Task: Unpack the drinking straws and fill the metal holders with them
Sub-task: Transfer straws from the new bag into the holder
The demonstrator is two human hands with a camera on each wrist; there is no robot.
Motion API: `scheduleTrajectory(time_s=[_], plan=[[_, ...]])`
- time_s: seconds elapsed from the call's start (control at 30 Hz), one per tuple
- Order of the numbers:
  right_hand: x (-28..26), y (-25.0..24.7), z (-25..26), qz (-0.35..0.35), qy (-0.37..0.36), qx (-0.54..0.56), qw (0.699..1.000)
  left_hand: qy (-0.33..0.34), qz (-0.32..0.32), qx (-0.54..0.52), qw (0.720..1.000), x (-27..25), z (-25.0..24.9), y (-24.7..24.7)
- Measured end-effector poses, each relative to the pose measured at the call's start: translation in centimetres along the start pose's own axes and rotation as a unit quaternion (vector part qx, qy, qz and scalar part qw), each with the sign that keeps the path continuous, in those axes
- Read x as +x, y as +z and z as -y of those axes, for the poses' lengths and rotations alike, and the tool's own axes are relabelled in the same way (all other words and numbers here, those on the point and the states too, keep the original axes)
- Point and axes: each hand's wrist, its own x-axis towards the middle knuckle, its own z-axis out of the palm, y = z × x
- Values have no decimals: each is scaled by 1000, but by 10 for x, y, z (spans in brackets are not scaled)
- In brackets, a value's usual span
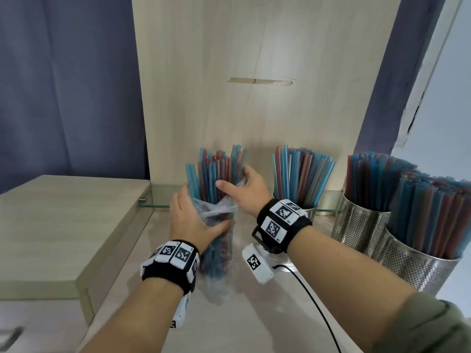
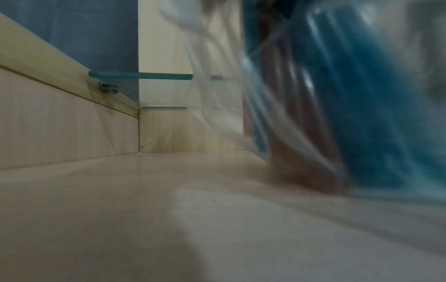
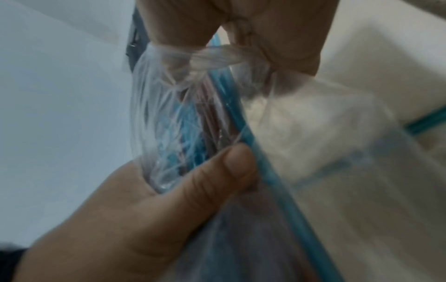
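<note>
Gripping straw bundle (image 1: 216, 171) upright: left grip (image 1: 193, 220) curled round bagged middle, right grip (image 1: 248, 189) pinching clear bag (image 1: 216, 212) above it.

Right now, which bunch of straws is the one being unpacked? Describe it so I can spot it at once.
Start at the tall wooden back panel. At its foot, left of the three metal holders, stands a bundle of blue and red straws held between both hands. Unlike the rest, it sits in a clear plastic bag, not perforated steel.
</note>
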Motion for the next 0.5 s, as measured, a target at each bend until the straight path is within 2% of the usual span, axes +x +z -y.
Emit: scheduleTrajectory(time_s=[0.07, 0.13, 0.27, 0.33, 0.5], plan=[[-3, 1, 10, 27, -46, 4, 999, -1, -3, -16, 1000, 0, -2, -2], [-2, 0, 14, 58, -55, -9, 997, -6, 17, -10, 1000, -1, -2, -2], [2, -6, 16, 106, -30, -49, 993, 2, 42, 19, 999, -2, -2, -3], [4, -10, 18, 103, -25, -57, 993, 4, 47, 31, 998, -2, -2, -3], [5, -15, 21, 40, -26, -93, 995, -11, 47, 60, 997, -2, -2, -3]])
